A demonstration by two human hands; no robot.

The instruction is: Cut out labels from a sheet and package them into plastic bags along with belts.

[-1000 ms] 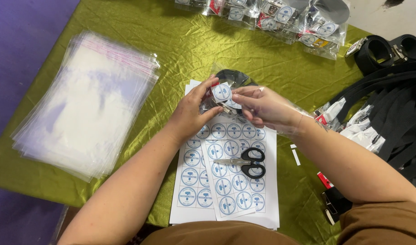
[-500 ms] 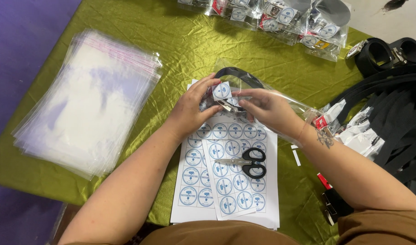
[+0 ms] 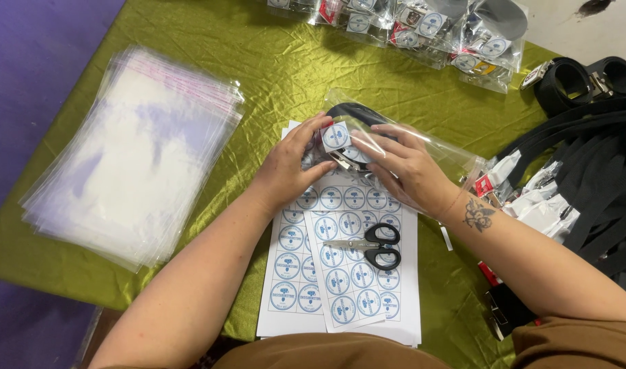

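Both forearms are bare to the elbow, the right forearm bears a small dark flower-shaped tattoo (image 3: pixel 478 213) just above a thin wrist bracelet (image 3: pixel 455 203), and brown clothing (image 3: pixel 367 355) covers the near body.

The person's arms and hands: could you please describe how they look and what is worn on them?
Both forearms are bare, with no sleeves or gloves in view. The right forearm carries a dark tattoo near the wrist, beside a thin bracelet. The left hand and right hand have no rings visible.

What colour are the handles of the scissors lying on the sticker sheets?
Black, on the scissors; seen in the head view.
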